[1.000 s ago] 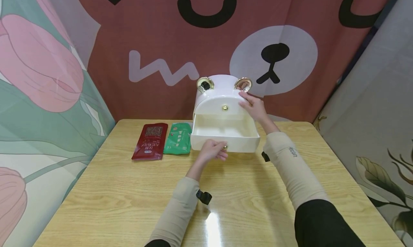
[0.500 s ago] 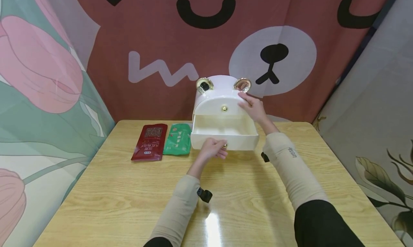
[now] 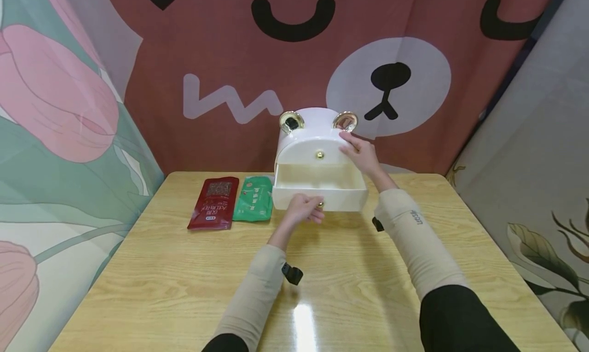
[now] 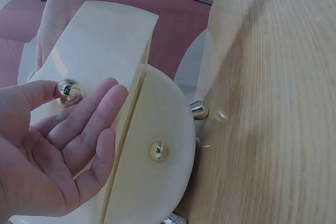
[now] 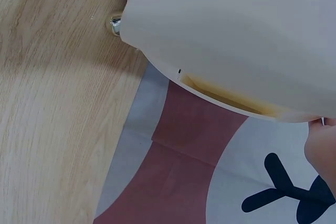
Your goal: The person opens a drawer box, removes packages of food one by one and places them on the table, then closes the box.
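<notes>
A white two-drawer storage box [image 3: 315,119] with gold-rimmed ears stands at the back of the table. Its lower drawer [image 3: 338,201] is pulled out, and the inside that shows is bare. My left hand [image 3: 301,209] holds the gold knob [image 4: 69,93] on that drawer's front, thumb against it and the other fingers loosely bent below. At the box's upper right edge, my right hand [image 3: 364,155] grips beneath the right ear, thumb on the front face. Only part of the right hand [image 5: 323,148] shows in the right wrist view. The upper drawer [image 3: 299,153], with its own gold knob, is closed.
Left of the box, a dark red pouch [image 3: 213,204] and a green pouch [image 3: 254,198] lie side by side on the wooden table [image 3: 184,280]. A curtain with a bear print [image 3: 221,142] hangs close behind the box. Printed curtains also flank both sides.
The lower drawer has slid slightly inward, with my left hand moving away from me along with it. My right hand stays in place on the box.
</notes>
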Action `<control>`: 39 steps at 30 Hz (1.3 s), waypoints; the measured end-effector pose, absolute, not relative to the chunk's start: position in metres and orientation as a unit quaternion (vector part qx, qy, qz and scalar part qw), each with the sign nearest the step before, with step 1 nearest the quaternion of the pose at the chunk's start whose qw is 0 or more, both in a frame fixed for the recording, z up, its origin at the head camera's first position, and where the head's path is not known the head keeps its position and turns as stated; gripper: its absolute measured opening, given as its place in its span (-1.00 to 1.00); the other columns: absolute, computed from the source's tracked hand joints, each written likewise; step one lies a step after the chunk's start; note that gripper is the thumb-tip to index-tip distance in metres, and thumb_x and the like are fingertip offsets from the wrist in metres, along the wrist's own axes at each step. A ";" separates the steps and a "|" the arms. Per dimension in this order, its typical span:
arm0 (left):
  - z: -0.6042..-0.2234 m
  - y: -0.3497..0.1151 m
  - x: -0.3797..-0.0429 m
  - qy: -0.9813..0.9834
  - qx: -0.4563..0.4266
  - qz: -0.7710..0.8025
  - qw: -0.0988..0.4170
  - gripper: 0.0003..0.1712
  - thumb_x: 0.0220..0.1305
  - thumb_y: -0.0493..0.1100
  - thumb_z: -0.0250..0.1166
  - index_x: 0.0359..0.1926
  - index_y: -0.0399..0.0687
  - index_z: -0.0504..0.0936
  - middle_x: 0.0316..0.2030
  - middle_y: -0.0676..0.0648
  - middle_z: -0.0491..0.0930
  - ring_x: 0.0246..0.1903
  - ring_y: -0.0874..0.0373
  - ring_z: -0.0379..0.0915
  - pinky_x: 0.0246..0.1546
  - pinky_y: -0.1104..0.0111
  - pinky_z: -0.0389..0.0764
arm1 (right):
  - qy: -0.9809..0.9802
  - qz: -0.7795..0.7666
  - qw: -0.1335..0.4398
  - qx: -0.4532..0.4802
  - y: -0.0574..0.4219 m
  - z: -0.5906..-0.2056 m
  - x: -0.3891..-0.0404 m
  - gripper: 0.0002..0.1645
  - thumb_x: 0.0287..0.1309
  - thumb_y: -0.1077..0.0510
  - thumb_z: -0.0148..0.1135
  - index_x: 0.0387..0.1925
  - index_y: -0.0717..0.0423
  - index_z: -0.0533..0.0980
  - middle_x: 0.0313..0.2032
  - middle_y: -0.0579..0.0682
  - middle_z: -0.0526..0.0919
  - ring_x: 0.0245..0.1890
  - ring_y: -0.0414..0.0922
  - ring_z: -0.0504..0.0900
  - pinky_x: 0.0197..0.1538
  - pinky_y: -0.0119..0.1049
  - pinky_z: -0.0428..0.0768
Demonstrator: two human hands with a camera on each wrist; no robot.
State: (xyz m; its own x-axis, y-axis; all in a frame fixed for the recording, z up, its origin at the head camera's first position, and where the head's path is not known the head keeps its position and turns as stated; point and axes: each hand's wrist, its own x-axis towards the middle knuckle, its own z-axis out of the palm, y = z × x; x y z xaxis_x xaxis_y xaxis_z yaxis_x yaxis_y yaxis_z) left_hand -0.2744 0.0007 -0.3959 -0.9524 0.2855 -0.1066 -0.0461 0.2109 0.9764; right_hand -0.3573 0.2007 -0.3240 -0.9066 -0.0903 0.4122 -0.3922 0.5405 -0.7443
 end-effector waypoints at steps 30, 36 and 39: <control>-0.394 0.005 -0.298 0.752 0.062 0.643 0.133 -0.55 0.22 0.01 0.12 -0.31 -0.38 0.60 -0.48 -0.23 0.62 -0.66 0.16 0.55 -0.65 0.40 0.43 | -0.862 0.453 0.179 0.138 0.200 -0.323 -0.358 -0.50 0.13 0.11 0.17 0.13 0.09 0.40 0.14 0.02 0.37 0.14 -0.05 0.32 0.10 -0.19 0.33; -0.396 0.006 -0.306 0.734 0.057 0.663 0.135 -0.54 0.22 0.00 0.12 -0.30 -0.40 0.60 -0.47 -0.25 0.62 -0.67 0.17 0.55 -0.67 0.39 0.38 | -0.862 0.453 0.177 0.141 0.199 -0.324 -0.358 -0.50 0.14 0.11 0.16 0.13 0.10 0.39 0.15 0.02 0.36 0.16 -0.04 0.29 0.13 -0.20 0.29; -0.396 0.006 -0.309 0.729 0.056 0.666 0.146 -0.55 0.22 0.01 0.12 -0.28 -0.38 0.59 -0.44 -0.26 0.62 -0.65 0.17 0.55 -0.67 0.39 0.39 | -0.862 0.455 0.176 0.140 0.199 -0.325 -0.357 -0.50 0.14 0.11 0.16 0.14 0.10 0.38 0.15 0.01 0.36 0.17 -0.05 0.28 0.14 -0.22 0.27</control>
State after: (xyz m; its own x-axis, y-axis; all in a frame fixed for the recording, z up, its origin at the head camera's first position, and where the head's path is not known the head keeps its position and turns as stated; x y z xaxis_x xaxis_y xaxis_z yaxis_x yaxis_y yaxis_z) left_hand -0.3094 0.0060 -0.3959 -0.9512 0.2758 -0.1384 -0.1132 0.1054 0.9880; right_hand -0.3574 0.1990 -0.3246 -0.8988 -0.0815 0.4306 -0.4015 0.5472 -0.7345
